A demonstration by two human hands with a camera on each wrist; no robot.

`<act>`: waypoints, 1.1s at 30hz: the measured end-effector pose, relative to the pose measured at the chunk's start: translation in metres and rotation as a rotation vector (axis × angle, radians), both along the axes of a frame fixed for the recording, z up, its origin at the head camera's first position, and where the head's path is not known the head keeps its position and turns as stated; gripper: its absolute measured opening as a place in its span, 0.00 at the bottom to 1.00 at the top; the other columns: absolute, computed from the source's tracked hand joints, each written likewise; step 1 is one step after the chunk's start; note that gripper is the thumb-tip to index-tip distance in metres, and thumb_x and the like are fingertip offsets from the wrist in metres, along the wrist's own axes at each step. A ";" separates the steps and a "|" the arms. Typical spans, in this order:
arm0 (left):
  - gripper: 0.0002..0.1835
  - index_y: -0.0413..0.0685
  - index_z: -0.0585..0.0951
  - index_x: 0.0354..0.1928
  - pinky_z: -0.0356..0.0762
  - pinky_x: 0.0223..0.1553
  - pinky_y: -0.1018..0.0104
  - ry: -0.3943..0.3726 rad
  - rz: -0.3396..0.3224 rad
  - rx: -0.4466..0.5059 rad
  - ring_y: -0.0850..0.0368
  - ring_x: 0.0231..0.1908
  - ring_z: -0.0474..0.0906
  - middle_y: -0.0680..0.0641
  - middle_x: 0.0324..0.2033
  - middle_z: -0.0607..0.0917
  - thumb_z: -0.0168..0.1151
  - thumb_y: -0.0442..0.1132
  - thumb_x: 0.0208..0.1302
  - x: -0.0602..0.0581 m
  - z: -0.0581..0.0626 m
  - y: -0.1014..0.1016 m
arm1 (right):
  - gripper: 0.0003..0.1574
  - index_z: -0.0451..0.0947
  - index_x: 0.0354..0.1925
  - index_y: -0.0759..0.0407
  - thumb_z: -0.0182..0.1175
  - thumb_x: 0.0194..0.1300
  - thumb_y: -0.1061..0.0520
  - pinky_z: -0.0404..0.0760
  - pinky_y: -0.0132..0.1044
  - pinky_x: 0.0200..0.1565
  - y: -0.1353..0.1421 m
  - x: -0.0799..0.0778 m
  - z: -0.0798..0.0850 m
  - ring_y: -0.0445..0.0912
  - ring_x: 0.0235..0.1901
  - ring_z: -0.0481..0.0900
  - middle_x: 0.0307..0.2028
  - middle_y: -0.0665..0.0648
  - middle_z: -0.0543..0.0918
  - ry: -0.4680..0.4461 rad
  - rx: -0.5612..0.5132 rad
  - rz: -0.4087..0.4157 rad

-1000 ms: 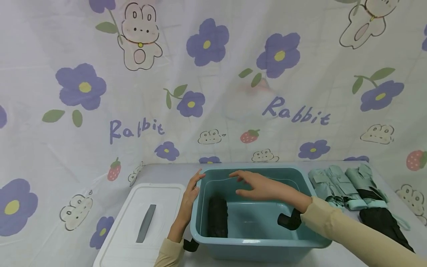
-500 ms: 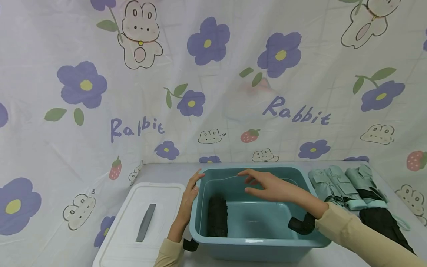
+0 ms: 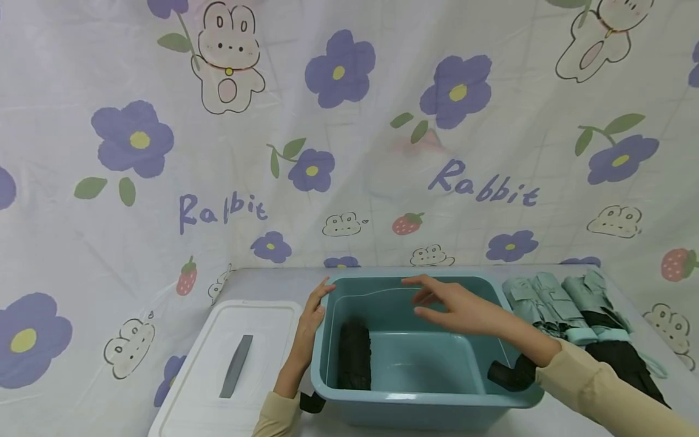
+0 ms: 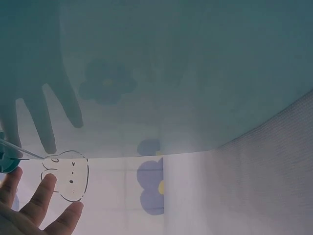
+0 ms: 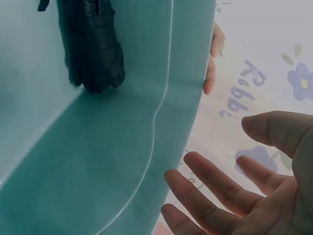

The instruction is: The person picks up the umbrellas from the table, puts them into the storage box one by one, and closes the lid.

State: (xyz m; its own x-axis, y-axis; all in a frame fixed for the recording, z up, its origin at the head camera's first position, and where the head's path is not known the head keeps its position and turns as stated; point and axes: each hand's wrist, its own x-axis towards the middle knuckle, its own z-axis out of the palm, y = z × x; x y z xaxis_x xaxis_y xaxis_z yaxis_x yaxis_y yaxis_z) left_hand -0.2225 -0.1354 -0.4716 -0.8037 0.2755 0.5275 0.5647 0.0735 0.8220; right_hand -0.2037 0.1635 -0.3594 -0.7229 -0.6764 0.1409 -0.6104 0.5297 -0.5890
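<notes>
A blue-green plastic bin [image 3: 420, 397] stands in front of me. Inside, along its left wall, lies a black folded umbrella [image 3: 354, 358], also seen in the right wrist view as a dark umbrella [image 5: 95, 49] with a scalloped end. My left hand [image 3: 311, 312] rests against the bin's left rim, fingers extended; in the left wrist view its fingers [image 4: 36, 203] lie by the bin's edge, mirrored in the glossy wall. Over the bin's right half hovers my right hand [image 3: 461, 308], holding nothing, its fingers spread and slightly bent.
Left of the bin lies a white lid [image 3: 267, 346] with a grey handle [image 3: 236, 366]. On the right sit several pale green folded bundles [image 3: 546, 303] and a black cloth-like item [image 3: 625, 370]. A curtain printed with rabbits and flowers [image 3: 338, 70] hangs behind the table.
My right hand has drawn back to the right over the bin, its fingers still loose. The left hand stays at the rim, and the umbrella has not moved.
</notes>
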 end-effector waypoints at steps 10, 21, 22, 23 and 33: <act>0.23 0.28 0.59 0.64 0.40 0.60 0.29 -0.012 -0.011 0.013 0.32 0.68 0.41 0.30 0.68 0.50 0.30 0.26 0.68 0.003 0.002 0.002 | 0.31 0.58 0.65 0.57 0.54 0.67 0.55 0.77 0.48 0.48 0.014 0.010 0.007 0.53 0.46 0.80 0.46 0.58 0.81 0.039 -0.023 -0.039; 0.24 0.28 0.58 0.64 0.45 0.60 0.30 -0.007 -0.024 0.035 0.33 0.69 0.42 0.30 0.69 0.49 0.29 0.26 0.68 0.001 -0.002 0.003 | 0.34 0.54 0.67 0.57 0.54 0.67 0.55 0.79 0.44 0.45 0.034 0.011 0.003 0.52 0.45 0.80 0.45 0.57 0.81 0.056 -0.056 -0.098; 0.24 0.29 0.59 0.65 0.44 0.60 0.30 -0.007 -0.027 0.040 0.35 0.69 0.42 0.31 0.69 0.49 0.29 0.27 0.68 0.000 -0.005 0.002 | 0.34 0.55 0.67 0.57 0.54 0.67 0.55 0.79 0.44 0.45 0.036 0.011 0.002 0.52 0.45 0.80 0.46 0.57 0.80 0.059 -0.053 -0.107; 0.24 0.30 0.59 0.65 0.44 0.60 0.30 -0.006 -0.028 0.046 0.36 0.69 0.42 0.32 0.69 0.50 0.29 0.27 0.69 -0.002 -0.008 0.002 | 0.34 0.55 0.67 0.57 0.54 0.67 0.55 0.79 0.44 0.45 0.039 0.010 0.001 0.52 0.45 0.80 0.46 0.57 0.80 0.058 -0.047 -0.115; 0.24 0.38 0.60 0.66 0.45 0.60 0.30 0.033 0.000 0.044 0.38 0.70 0.43 0.38 0.70 0.51 0.29 0.32 0.71 -0.014 -0.028 0.001 | 0.28 0.61 0.63 0.59 0.54 0.67 0.59 0.80 0.44 0.42 0.059 0.008 0.005 0.56 0.44 0.80 0.48 0.62 0.79 0.119 -0.071 -0.120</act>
